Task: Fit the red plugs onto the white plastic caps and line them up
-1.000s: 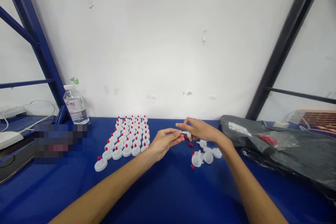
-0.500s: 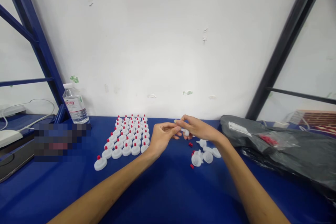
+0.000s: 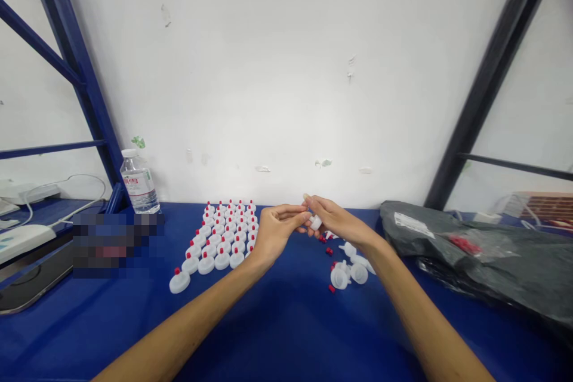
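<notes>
Above the blue table point(image 3: 268, 322), my right hand point(image 3: 333, 218) is closed on a white nozzle cap point(image 3: 316, 222). My left hand point(image 3: 280, 230) meets it with thumb and fingertips pressed together; whatever lies between them is too small to make out. Left of my hands stand rows of white caps point(image 3: 206, 264) with red tips, one of them point(image 3: 179, 281) at the front left corner. Loose white caps point(image 3: 359, 273) without red tips lie right of centre, with several small red tips point(image 3: 332, 289) scattered beside them.
A water bottle point(image 3: 140, 185) stands at the back left near a blue metal frame point(image 3: 74, 65). A power strip point(image 3: 27, 242) and a dark device lie at the far left. On the right is a grey plastic bag point(image 3: 505, 268) with red tips in a clear bag point(image 3: 465, 245).
The view has shifted slightly, so most things appear further right and lower. The white cap in my right hand is turned and shows more between my hands, which remain together.
</notes>
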A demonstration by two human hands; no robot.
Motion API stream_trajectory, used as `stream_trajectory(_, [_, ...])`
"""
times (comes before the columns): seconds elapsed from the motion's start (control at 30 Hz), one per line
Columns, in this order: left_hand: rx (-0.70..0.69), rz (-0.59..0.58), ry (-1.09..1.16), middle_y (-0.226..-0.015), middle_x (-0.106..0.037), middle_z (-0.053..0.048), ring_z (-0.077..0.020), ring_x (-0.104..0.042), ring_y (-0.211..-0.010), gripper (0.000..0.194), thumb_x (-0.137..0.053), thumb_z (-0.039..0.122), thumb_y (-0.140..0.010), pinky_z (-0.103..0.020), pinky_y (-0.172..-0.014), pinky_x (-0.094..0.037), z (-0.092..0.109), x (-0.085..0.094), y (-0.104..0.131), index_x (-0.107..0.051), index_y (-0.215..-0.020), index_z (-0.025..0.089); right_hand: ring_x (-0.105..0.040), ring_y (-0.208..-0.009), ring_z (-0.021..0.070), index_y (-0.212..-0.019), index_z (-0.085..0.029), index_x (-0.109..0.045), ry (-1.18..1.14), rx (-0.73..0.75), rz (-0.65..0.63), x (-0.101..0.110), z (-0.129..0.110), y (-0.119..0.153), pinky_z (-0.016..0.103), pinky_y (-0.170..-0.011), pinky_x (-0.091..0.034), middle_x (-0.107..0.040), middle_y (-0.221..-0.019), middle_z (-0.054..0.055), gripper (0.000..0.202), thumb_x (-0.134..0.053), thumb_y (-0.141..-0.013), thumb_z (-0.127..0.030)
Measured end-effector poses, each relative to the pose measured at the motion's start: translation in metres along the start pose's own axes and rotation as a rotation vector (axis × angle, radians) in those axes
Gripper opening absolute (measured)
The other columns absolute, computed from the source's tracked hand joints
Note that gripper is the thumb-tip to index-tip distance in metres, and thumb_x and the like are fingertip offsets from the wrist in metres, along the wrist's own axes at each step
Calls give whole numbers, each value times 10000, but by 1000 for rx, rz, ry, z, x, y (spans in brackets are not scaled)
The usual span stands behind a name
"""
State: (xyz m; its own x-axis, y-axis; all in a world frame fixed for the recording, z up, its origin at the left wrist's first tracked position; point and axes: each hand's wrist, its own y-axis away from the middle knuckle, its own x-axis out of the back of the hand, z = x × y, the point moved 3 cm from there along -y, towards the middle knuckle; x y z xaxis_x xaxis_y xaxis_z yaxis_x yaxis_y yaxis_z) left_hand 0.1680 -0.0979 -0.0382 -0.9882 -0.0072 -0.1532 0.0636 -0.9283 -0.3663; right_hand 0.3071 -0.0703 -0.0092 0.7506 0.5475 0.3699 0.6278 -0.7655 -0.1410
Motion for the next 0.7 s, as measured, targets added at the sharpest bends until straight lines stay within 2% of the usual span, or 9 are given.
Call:
stream_trajectory(0.1, [-20, -7, -101, -769, -776, -72, -195, -716, -677, 305, -847, 343, -679, -296, -677, -585, 18, 1, -1, -785, -879, 121, -632, -613, 142, -999, -194, -538, 16, -26, -15, 1, -4, 3, 264, -617, -511, -669, -746, 13, 581, -337, -936, -735])
stream_trajectory(0.23, [-131, -32, -450, -816, -791, -52, -227, -739, -760, 182, -780, 327, -745, -299, -724, -591, 48, 16, 16, -808, -856, 185, -653, -611, 146, -1141, -190, -541, 66, -43, 98, 11, -4, 7, 248, -605, -505, -706, -790, 37, 593, -339, -951, -714])
stream_trajectory(0.33, [-187, -18, -762, -837, -797, -18, -230, -743, -738, 137, -738, 334, -764, -310, -740, -593, 61, 47, 44, -819, -840, 252, -657, -622, 145, -1150, -185, -556, 92, -35, 139, 17, -3, 7, 240, -605, -497, -730, -830, 62, 592, -339, -960, -702])
stream_trajectory(0.53, [-78, 61, -1138, -772, -791, -4, -239, -737, -663, 174, -697, 414, -738, -281, -641, -575, 55, 131, 97, -807, -761, 282, -653, -614, 144, -1126, -182, -563, 131, 14, 94, 11, -9, 9, 235, -580, -466, -741, -817, 64, 562, -368, -964, -684])
stream_trajectory(0.6, [-69, 73, -1209, -746, -786, -3, -232, -731, -639, 189, -681, 425, -749, -262, -605, -559, 49, 147, 107, -800, -752, 279, -652, -615, 143, -1116, -186, -563, 138, 24, 74, 8, -12, 10, 235, -577, -458, -742, -814, 62, 541, -381, -966, -674])
stream_trajectory(0.7, [-112, 79, -1270, -768, -786, -16, -227, -736, -683, 223, -650, 441, -788, -246, -618, -553, 40, 158, 114, -794, -772, 271, -653, -619, 146, -1107, -189, -560, 137, 27, 61, 7, -13, 11, 242, -583, -458, -741, -807, 60, 538, -390, -961, -677])
